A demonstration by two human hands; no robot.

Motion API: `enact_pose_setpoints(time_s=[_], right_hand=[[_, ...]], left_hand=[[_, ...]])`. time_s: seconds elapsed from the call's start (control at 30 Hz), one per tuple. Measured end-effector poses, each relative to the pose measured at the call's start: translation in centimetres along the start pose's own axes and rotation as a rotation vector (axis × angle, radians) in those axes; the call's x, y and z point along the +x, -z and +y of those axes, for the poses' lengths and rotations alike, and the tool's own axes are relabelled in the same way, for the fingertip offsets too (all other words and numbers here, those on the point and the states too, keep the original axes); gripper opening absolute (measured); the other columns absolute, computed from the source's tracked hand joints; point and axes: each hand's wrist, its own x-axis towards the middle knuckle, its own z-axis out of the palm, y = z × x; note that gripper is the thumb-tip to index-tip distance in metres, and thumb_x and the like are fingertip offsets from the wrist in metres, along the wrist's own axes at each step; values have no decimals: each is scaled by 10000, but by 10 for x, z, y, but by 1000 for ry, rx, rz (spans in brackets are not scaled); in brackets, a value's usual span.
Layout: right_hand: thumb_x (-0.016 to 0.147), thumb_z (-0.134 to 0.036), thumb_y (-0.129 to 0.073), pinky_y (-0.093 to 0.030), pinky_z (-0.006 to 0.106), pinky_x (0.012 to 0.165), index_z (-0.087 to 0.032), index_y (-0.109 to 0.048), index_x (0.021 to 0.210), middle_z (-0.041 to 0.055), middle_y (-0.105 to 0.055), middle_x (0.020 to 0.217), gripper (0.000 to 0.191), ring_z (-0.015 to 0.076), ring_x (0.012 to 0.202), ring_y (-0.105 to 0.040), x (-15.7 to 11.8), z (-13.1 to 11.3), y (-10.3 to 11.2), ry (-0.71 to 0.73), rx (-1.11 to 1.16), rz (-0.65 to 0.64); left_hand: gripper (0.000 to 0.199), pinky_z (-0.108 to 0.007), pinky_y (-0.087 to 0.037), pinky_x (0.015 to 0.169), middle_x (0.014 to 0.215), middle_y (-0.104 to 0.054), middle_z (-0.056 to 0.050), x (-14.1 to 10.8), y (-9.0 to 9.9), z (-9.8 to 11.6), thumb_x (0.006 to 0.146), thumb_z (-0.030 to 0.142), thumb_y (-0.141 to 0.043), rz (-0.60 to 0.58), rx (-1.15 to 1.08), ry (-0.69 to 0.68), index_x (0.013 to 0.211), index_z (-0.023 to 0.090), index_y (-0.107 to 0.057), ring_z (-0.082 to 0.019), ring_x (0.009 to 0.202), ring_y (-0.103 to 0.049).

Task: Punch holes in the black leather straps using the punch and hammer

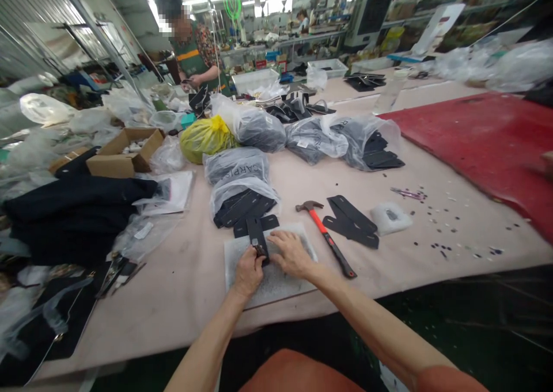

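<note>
The left hand is at the near end of a narrow black strip, its fingers drawn together round a small dark item held against the strip; what that item is cannot be made out. The right hand lies just to the right, palm down, its fingers apart and slightly bent, gripping nothing visible; whether the fingertips touch the strip's edge is hard to tell. The strip points away from the person, its near part over a pale grey board on the tabletop, and its far part crosses another black piece lying sideways. Just beyond, an open plastic bag with dark lettering spills more black strips toward the board. Right of the board lies a hammer with a red and black handle, head away from the person. Beside it are loose black pieces, then a small white packet, with pink-handled snips farther off and small bits scattered nearby. A red sheet covers the far right, while a co-worker in a green apron stands across the tabletop.
</note>
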Motion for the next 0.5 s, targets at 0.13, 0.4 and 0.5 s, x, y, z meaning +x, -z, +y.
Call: enact_pose_setpoints(time_s=[0.13,0.4,0.5], right_hand=[[799,-293,-649,-131,534,1094,-235,-497,1326,85,-405,1456,552,299,1357,-262,11,-8,-31,-7,48,-47],[724,-270,-704,-136,519,1077,-261,-506,1306,77,-455,1407,615,283,1323,-312,19,4,-29,-23,119,-70],[784,-328,-644,-202,467,1045,-221,-541,1252,95,-531,1309,491,264,1227,-411,38,7,-26,-150,81,0]], left_hand=[[226,-328,-534,796,963,-716,-74,5,5,1,867,221,-482,11,-114,151,1017,190,-647,-209,885,-676],[218,-288,-511,675,784,-709,-49,10,30,-18,859,335,-509,246,-113,398,886,177,-657,-196,737,-662],[214,-295,-520,730,845,-719,-56,4,27,-22,865,292,-486,137,-107,287,923,183,-662,-197,789,-676]])
